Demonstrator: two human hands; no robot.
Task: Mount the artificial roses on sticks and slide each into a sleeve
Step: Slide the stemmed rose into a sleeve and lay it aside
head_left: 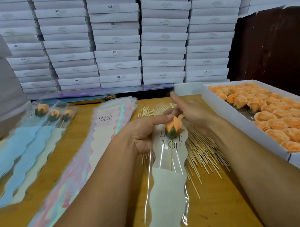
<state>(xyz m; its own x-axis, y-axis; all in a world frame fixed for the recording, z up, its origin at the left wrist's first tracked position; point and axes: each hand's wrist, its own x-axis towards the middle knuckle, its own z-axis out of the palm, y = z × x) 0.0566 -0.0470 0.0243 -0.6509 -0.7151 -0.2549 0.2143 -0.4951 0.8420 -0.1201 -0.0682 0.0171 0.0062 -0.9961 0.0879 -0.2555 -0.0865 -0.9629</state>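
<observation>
Peach rose point(173, 127), green calyx, on a thin stick point(171, 156), sits inside a clear "LOVE YOU" sleeve point(166, 188) above the table point(227, 208). Left hand point(144, 133) grips the sleeve; right hand point(187, 109) pinches its top edge.

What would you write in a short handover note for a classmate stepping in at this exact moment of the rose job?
Left hand: grips the clear "LOVE YOU" sleeve near its top, thumb by the peach rose.
Right hand: pinches the sleeve's top edge, just above the rose.
The rose sits on its stick, both inside the sleeve.
Done: three sleeved roses lie far left on the table.
Left: finish this one and set it with the others. Then carry on from the box of loose roses on the right, the pile of sticks and the stack of empty sleeves.
</observation>
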